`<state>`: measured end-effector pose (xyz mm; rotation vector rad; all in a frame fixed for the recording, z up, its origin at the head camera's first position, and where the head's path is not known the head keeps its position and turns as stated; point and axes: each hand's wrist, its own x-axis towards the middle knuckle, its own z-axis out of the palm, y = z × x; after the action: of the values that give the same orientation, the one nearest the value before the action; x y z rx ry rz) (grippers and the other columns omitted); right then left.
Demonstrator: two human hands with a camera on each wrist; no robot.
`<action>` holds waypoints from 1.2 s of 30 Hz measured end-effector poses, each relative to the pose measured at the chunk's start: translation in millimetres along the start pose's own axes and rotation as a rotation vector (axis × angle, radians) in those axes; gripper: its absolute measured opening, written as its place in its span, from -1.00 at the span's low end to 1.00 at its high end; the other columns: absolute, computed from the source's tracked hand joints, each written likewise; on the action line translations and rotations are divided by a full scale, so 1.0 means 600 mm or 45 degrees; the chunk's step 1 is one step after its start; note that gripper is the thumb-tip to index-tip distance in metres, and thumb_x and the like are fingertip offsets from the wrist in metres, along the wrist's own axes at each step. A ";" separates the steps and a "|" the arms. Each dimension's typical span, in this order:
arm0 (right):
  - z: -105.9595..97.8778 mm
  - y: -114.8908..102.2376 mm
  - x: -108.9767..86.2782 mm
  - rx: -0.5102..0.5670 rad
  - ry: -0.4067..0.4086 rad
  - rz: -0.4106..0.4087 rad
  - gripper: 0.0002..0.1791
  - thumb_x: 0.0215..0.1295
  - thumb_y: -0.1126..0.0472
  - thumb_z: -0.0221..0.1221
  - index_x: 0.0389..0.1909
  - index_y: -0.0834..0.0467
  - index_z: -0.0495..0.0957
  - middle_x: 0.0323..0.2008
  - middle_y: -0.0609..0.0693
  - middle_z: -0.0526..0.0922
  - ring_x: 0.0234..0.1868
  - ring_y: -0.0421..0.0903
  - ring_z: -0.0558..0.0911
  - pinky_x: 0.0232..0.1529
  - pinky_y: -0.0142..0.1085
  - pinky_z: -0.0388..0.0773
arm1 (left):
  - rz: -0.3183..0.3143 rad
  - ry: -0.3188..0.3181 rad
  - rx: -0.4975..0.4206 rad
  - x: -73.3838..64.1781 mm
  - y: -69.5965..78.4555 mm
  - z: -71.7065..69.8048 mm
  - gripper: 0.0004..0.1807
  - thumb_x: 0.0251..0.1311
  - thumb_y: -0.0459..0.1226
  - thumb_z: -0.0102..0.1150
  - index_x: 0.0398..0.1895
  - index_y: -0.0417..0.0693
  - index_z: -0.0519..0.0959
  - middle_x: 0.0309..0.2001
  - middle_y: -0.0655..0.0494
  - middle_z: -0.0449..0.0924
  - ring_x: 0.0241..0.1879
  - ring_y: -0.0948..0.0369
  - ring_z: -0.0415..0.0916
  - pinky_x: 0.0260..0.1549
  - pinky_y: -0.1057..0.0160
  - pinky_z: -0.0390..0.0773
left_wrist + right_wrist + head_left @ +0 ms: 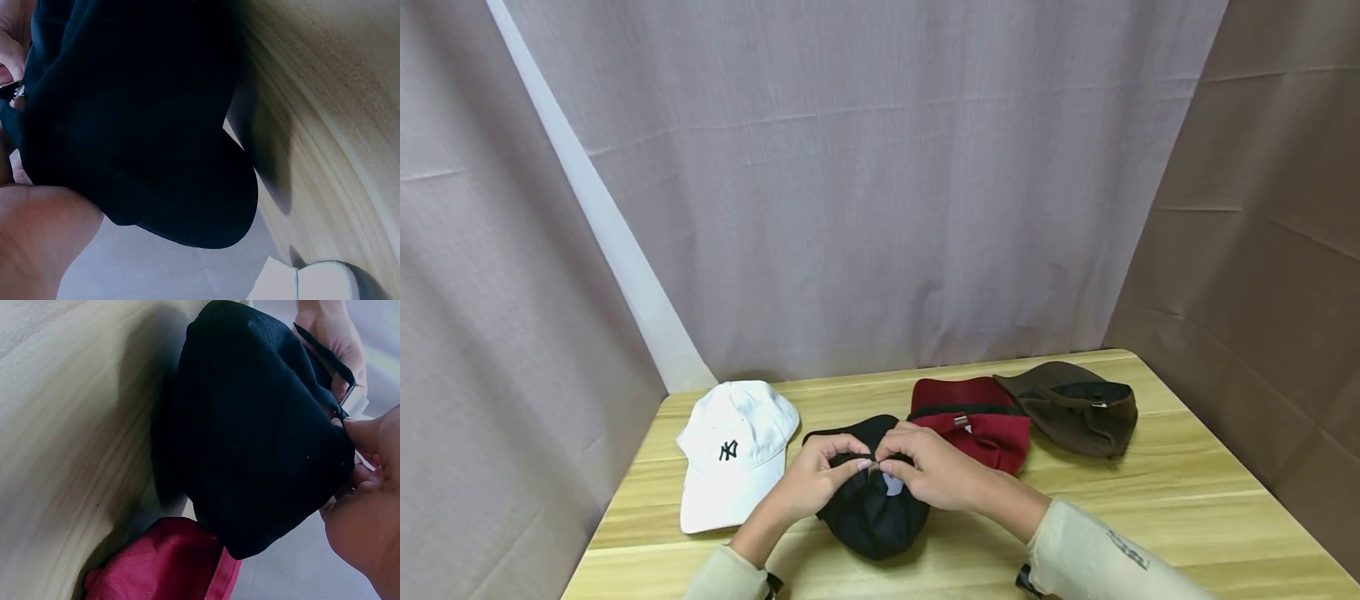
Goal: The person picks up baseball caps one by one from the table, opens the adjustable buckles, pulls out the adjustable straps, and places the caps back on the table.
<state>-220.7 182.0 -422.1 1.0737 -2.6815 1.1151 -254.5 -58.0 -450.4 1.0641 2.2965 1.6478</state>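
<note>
A black baseball cap [874, 525] is between both hands near the front middle of the table, its opening turned up. My left hand [812, 477] pinches the cap's back strap with thumb and index finger. From the other side my right hand [942, 468] pinches the same strap, fingertips almost meeting the left ones. A small metal buckle [347, 397] shows at the strap in the right wrist view. Inside the cap lies a pale label [892, 484]. The black brim [206, 206] points away, low over the table, in the left wrist view.
A white cap [737, 450] with a dark logo lies to the left on the wooden table [1157, 517]. Behind my right hand sits a red cap [1000, 437], its opening up, and beside it a brown cap [1075, 417]. Grey curtains [880, 208] hang behind the table.
</note>
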 end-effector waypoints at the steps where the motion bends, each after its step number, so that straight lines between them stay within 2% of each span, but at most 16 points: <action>1: 0.000 0.000 0.000 -0.002 0.000 -0.003 -0.84 0.57 0.26 0.18 -0.14 -0.01 0.72 -0.18 -0.16 0.68 -0.10 -0.31 0.51 -0.07 -0.40 0.56 | 0.000 -0.001 -0.002 0.000 0.000 0.000 -0.88 0.43 -0.29 0.31 -0.14 -0.16 0.75 -0.15 -0.11 0.81 -0.09 0.39 0.63 0.07 0.36 0.57; 7: 0.001 0.001 0.001 0.007 0.000 -0.015 -0.81 0.57 0.27 0.16 -0.15 -0.03 0.72 -0.20 -0.17 0.66 -0.14 -0.32 0.47 -0.12 -0.41 0.54 | 0.020 -0.014 -0.002 -0.002 0.003 -0.001 -0.89 0.45 -0.32 0.27 -0.14 -0.17 0.75 -0.13 -0.13 0.80 -0.08 0.43 0.60 0.06 0.36 0.59; 14: 0.002 0.005 0.005 0.051 -0.012 -0.051 -0.82 0.55 0.30 0.18 -0.13 -0.01 0.74 -0.17 -0.16 0.74 -0.12 -0.32 0.50 -0.10 -0.41 0.55 | 0.034 -0.018 0.033 -0.004 0.005 -0.003 -0.89 0.42 -0.32 0.30 -0.14 -0.17 0.76 -0.12 -0.12 0.80 -0.07 0.42 0.62 0.08 0.35 0.58; 22: -0.010 0.018 0.008 0.224 -0.161 -0.011 -0.82 0.54 0.29 0.19 -0.08 -0.02 0.73 -0.09 -0.13 0.76 -0.04 -0.31 0.55 0.03 -0.37 0.56 | 0.099 -0.063 0.035 0.000 0.002 -0.006 -0.91 0.40 -0.36 0.31 -0.17 -0.19 0.76 -0.17 -0.15 0.80 -0.10 0.44 0.61 0.05 0.36 0.59; 27: -0.019 0.024 0.011 0.253 -0.228 -0.034 -0.83 0.55 0.27 0.18 -0.06 0.01 0.73 -0.09 -0.10 0.75 -0.02 -0.32 0.55 0.07 -0.36 0.57 | 0.104 -0.104 0.020 0.002 0.001 -0.008 -0.89 0.40 -0.35 0.31 -0.15 -0.19 0.77 -0.16 -0.16 0.79 -0.11 0.44 0.61 0.03 0.36 0.59; 32: -0.022 0.025 0.013 0.242 -0.253 -0.043 -0.83 0.55 0.27 0.18 -0.06 0.00 0.73 -0.09 -0.11 0.74 -0.03 -0.32 0.54 0.08 -0.37 0.56 | 0.111 -0.102 0.028 0.001 -0.003 -0.008 -0.90 0.39 -0.35 0.31 -0.16 -0.18 0.77 -0.16 -0.16 0.79 -0.11 0.45 0.62 0.03 0.37 0.59; 36: -0.020 0.024 0.011 0.234 -0.225 -0.034 -0.83 0.55 0.26 0.19 -0.06 -0.01 0.72 -0.08 -0.12 0.74 -0.02 -0.31 0.54 0.07 -0.36 0.57 | 0.127 -0.087 0.029 0.002 -0.005 -0.007 -0.91 0.40 -0.38 0.30 -0.17 -0.18 0.76 -0.17 -0.16 0.80 -0.11 0.45 0.62 0.03 0.36 0.60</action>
<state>-236.9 192.9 -420.2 1.2899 -2.7276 1.3445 -258.7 -61.2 -450.9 1.2384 2.2587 1.5964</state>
